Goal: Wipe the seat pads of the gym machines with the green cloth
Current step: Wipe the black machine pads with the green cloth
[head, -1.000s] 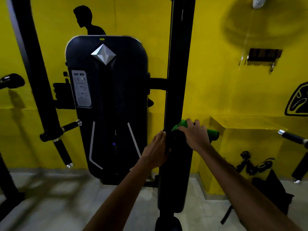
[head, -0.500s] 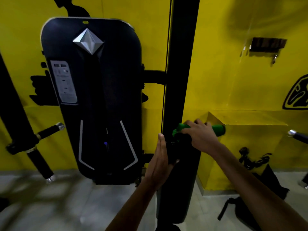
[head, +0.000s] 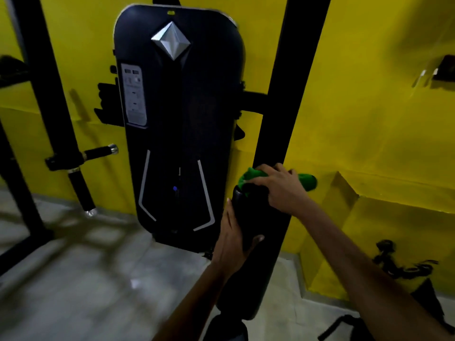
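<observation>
Viewpoint: head-worn camera, standing height.
Direction: forward and down toward the yellow wall (head: 369, 107) and black upright pad (head: 261, 242).
Nearness: within arm's reach.

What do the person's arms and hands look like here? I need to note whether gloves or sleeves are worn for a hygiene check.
Both forearms are bare as far as the frame shows: no sleeves or cuffs in view. The left hand and the right hand wear no gloves. No watch, wristband or ring is visible, though the picture is dim and slightly blurred.
</observation>
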Demonstrator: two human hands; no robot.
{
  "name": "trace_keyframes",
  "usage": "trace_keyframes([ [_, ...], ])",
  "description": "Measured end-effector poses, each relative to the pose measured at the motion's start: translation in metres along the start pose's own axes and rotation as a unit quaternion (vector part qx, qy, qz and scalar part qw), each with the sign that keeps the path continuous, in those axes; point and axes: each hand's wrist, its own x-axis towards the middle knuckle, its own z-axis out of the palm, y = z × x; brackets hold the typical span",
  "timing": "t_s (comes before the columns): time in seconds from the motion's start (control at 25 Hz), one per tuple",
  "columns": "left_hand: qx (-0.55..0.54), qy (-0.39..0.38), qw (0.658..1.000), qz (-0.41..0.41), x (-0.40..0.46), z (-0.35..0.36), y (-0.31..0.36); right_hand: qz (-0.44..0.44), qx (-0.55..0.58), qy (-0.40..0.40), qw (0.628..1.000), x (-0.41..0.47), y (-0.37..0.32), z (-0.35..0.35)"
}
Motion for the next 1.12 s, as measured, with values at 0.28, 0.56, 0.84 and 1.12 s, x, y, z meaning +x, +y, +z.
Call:
trace_keyframes([
  [0.28,0.089,0.022,0.995,0.035,0.008,-0.016,0.006,-0.007,0.027,-0.006,1.0,-0.023,0.042,0.001],
  [0.56,0.113,-0.012,0.991,0.074,0.009,-0.026,-0.002,-0.064,-0.003,0.018,0.998,-0.013,0.021,0.007],
  [0.84,0.22,-0.088,0.954,0.185,0.044,-0.059,0.032,0.001,0.008,0.039,0.999,-0.036,0.033,0.012],
  [1.12,0.284,-0.172,0.901,0.28,0.075,-0.08,0.025,0.192,0.377,0.158,0.892,-0.072,0.038,0.055],
])
